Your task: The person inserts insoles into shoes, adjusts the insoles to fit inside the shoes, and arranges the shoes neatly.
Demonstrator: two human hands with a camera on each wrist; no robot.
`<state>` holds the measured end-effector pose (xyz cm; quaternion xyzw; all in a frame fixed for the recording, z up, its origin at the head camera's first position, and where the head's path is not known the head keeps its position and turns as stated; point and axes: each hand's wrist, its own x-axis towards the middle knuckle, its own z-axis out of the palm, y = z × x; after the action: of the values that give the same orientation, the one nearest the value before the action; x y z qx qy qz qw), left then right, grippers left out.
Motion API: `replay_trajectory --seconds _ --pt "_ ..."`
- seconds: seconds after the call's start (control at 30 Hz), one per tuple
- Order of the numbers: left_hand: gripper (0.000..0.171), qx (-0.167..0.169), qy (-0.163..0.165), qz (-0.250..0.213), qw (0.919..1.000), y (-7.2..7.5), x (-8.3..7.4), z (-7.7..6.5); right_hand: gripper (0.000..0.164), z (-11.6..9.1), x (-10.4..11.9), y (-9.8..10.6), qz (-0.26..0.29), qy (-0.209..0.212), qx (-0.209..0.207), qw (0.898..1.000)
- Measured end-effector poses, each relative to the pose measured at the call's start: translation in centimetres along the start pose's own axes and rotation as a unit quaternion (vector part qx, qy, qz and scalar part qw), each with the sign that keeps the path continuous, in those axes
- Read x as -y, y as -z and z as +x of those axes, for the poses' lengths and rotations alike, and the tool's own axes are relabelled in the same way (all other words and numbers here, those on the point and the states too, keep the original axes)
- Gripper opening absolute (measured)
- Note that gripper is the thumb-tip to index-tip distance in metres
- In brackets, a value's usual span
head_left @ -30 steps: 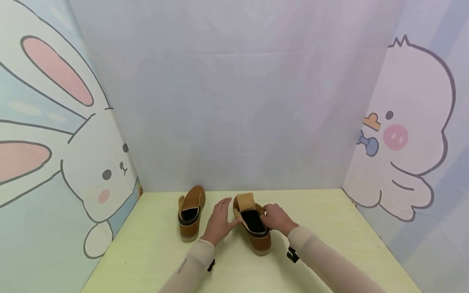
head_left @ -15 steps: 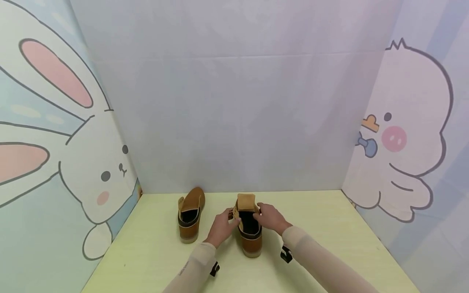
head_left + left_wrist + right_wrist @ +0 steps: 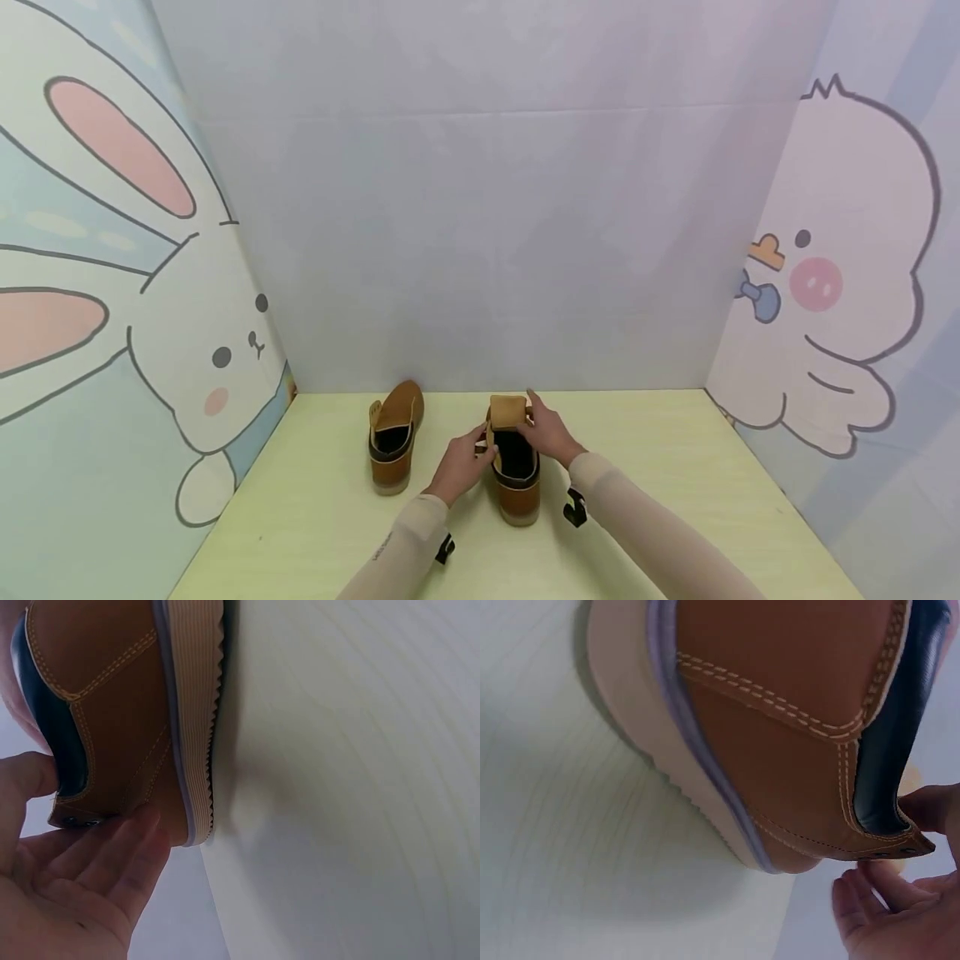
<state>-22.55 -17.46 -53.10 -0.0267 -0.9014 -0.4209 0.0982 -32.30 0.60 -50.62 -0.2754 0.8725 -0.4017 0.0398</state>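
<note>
A brown leather shoe (image 3: 519, 502) with a dark padded collar stands on the table, heel toward me, its tan tongue (image 3: 508, 412) folded forward. My left hand (image 3: 458, 467) pinches the left eyelet flap: in the left wrist view the thumb sits at the collar edge and the fingers (image 3: 127, 862) lie along the outer side. On the opposite side my right hand (image 3: 552, 435) holds the right eyelet flap (image 3: 900, 846), thumb at the collar's end and fingers below the eyelets. No lace shows in the visible eyelets. The pale ridged sole (image 3: 196, 727) is by the tabletop.
A matching brown shoe (image 3: 391, 472) stands to the left, toe pointing away, its flaps spread. The pale yellow table (image 3: 645, 433) ends at a grey-white cloth backdrop (image 3: 480, 250). Side panels carry a cartoon rabbit (image 3: 195, 367) and a cartoon chick (image 3: 840, 250).
The shoe has turned from slanting to nearly straight, its heel swinging left. My left hand has moved from beside the left flap to gripping it, and my right hand has shifted forward along the right flap.
</note>
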Motion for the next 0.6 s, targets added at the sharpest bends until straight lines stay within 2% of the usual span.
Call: replay_trajectory --seconds 0.07,0.13,0.2,0.27,0.33,0.43,0.6 --pt "0.053 0.005 0.0 -0.004 1.0 -0.1 0.1 0.0 0.073 0.1 -0.3 0.1 0.028 0.0 -0.014 1.0" --pt "0.055 0.007 -0.001 -0.006 1.0 -0.2 0.1 0.0 0.066 0.0 -0.6 0.1 0.037 0.01 -0.023 0.999" --pt "0.056 0.009 -0.001 -0.007 0.9999 -0.4 0.2 0.0 0.052 -0.1 -0.7 0.1 0.018 0.034 -0.024 0.999" --pt "0.057 0.008 0.0 -0.01 0.9999 -0.4 0.3 -0.1 0.037 -0.3 -0.7 0.1 -0.02 0.079 -0.019 0.997" --pt "0.057 0.006 0.003 -0.009 0.9999 -0.4 0.3 -0.1 0.027 -0.6 -0.6 0.0 -0.066 0.131 -0.019 0.989" --pt "0.058 0.004 0.003 -0.005 1.0 -0.5 0.3 -0.2 0.027 -1.2 -0.2 0.0 -0.122 0.187 -0.023 0.974" --pt "0.059 0.003 -0.008 -0.001 1.0 -0.4 0.3 -0.2 0.029 -2.1 -0.2 -0.2 -0.191 0.222 -0.025 0.956"
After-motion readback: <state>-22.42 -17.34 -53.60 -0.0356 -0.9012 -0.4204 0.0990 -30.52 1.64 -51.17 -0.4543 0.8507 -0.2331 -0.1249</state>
